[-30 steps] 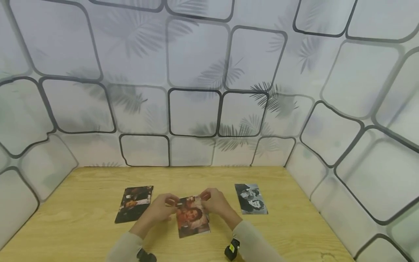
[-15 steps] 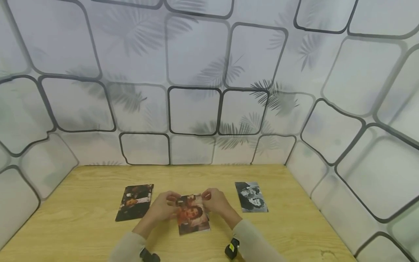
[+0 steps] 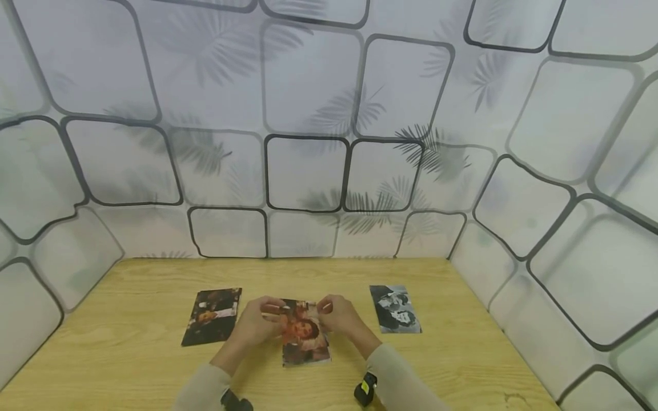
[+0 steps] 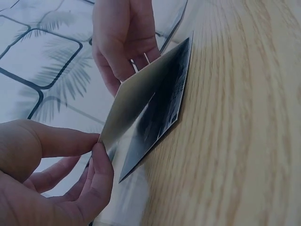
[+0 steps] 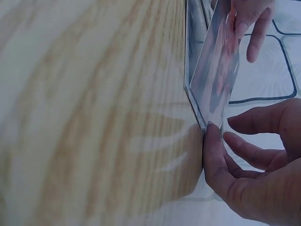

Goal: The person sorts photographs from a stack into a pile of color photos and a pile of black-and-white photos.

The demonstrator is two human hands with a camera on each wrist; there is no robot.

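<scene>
A photo print (image 3: 305,333), reddish with a face on it, lies in the middle of the table over at least one other photo. My left hand (image 3: 262,319) pinches its left edge between thumb and finger. In the left wrist view the lifted photo (image 4: 129,96) slants above a darker lower photo (image 4: 157,110). My right hand (image 3: 336,314) is at the right edge, fingers loosely bent. A fingertip (image 5: 212,136) of it touches the photos' corner in the right wrist view, with the other fingertips apart from it.
Dark colour photos (image 3: 212,317) lie to the left on the wooden table (image 3: 128,337). A black-and-white photo (image 3: 396,309) lies to the right. Patterned white sheeting (image 3: 308,171) rises behind the table and along both sides.
The reddish photo's left side has risen and the photo has shifted slightly to the right under my left hand. My right hand has stayed nearly in place.
</scene>
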